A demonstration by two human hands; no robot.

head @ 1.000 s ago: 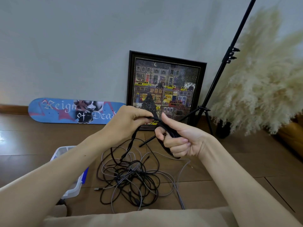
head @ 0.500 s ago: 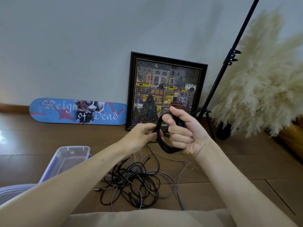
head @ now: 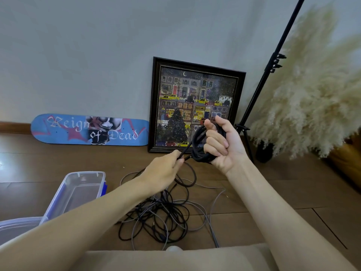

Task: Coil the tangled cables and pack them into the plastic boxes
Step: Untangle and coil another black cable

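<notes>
Head view, and coiling is under way: the right hand [head: 220,145] is curled round a black cable coil [head: 195,151], raised above the floor [head: 293,192]. Just left of it, the left hand [head: 163,172] pinches the free strand feeding that coil. Below both hands lies the tangled cable pile [head: 162,216]. Next up, likely another loop, though the tail runs into the tangle and could snag. A clear plastic box [head: 78,190] sits open left of the left hand; a framed picture [head: 195,98] and a skateboard deck [head: 58,126] lean beyond.
</notes>
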